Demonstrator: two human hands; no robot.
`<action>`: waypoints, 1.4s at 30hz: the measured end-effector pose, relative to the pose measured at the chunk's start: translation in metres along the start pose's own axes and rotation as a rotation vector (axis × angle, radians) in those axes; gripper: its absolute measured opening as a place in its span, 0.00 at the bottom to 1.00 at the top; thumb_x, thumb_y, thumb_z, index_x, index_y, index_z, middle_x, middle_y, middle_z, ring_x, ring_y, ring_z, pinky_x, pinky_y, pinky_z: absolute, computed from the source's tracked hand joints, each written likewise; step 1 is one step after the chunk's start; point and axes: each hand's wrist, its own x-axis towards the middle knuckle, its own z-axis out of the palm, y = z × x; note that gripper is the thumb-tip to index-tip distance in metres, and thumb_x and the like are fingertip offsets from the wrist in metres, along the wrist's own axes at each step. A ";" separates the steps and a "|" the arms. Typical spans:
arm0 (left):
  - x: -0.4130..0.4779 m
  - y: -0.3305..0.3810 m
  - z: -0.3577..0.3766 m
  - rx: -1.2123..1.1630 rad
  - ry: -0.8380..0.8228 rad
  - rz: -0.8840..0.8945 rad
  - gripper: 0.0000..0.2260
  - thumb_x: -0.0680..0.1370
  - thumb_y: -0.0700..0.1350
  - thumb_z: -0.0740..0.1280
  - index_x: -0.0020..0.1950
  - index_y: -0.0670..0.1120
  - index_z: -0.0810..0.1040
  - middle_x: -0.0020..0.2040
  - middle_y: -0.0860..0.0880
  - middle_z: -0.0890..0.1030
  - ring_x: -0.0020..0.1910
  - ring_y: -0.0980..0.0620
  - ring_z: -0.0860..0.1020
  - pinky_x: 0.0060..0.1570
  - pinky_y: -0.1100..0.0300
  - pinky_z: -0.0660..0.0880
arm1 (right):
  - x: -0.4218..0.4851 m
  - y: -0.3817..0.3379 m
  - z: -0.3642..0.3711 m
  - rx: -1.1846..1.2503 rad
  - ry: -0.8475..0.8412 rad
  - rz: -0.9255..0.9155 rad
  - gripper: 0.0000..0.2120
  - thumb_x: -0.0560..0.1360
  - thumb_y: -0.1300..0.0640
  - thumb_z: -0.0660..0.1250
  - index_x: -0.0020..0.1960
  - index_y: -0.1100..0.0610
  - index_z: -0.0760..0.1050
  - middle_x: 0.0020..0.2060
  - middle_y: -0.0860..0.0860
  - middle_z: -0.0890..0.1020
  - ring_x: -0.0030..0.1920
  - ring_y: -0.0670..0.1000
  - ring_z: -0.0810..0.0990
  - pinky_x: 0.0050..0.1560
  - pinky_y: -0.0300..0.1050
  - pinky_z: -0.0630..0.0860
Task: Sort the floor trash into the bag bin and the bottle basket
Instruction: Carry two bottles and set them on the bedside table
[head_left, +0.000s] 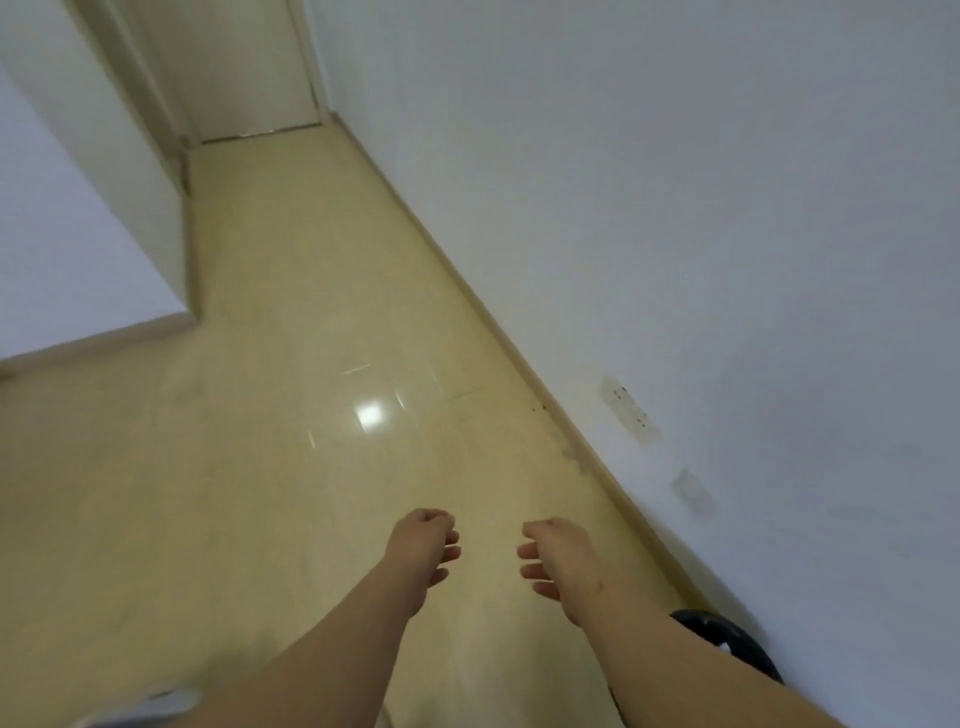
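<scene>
My left hand (423, 548) and my right hand (553, 558) hang side by side over the shiny beige floor (291, 395), both with loosely curled fingers and nothing in them. A black rounded rim, perhaps the bag bin (727, 642), peeks out by the wall behind my right forearm; most of it is hidden. A blurred pale object (150, 706) lies at the bottom left edge under my left forearm; I cannot tell what it is. No bottle or basket shows.
A white wall (675, 208) with two sockets (628, 410) runs along the right. A narrow corridor leads to a closed pale door (244, 67) at the far end. A white wall corner (187, 312) juts in from the left.
</scene>
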 end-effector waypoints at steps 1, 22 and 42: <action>0.007 0.002 -0.033 -0.038 0.037 -0.001 0.05 0.80 0.41 0.59 0.45 0.47 0.71 0.39 0.48 0.75 0.36 0.53 0.74 0.36 0.61 0.68 | 0.001 -0.012 0.037 -0.047 -0.038 -0.025 0.04 0.78 0.59 0.59 0.46 0.58 0.70 0.36 0.52 0.75 0.31 0.49 0.71 0.33 0.40 0.66; 0.136 0.040 -0.494 -0.576 0.618 -0.110 0.08 0.80 0.42 0.59 0.41 0.47 0.70 0.39 0.48 0.74 0.34 0.53 0.73 0.35 0.62 0.65 | 0.014 -0.175 0.558 -0.630 -0.604 -0.109 0.07 0.78 0.59 0.60 0.40 0.54 0.69 0.33 0.51 0.74 0.29 0.49 0.70 0.31 0.39 0.64; 0.173 0.038 -0.829 -1.024 1.020 -0.138 0.08 0.80 0.42 0.59 0.41 0.47 0.71 0.39 0.48 0.75 0.35 0.53 0.74 0.36 0.61 0.67 | -0.037 -0.231 0.947 -1.017 -0.939 -0.250 0.07 0.77 0.60 0.59 0.40 0.55 0.69 0.32 0.52 0.74 0.27 0.48 0.69 0.30 0.37 0.61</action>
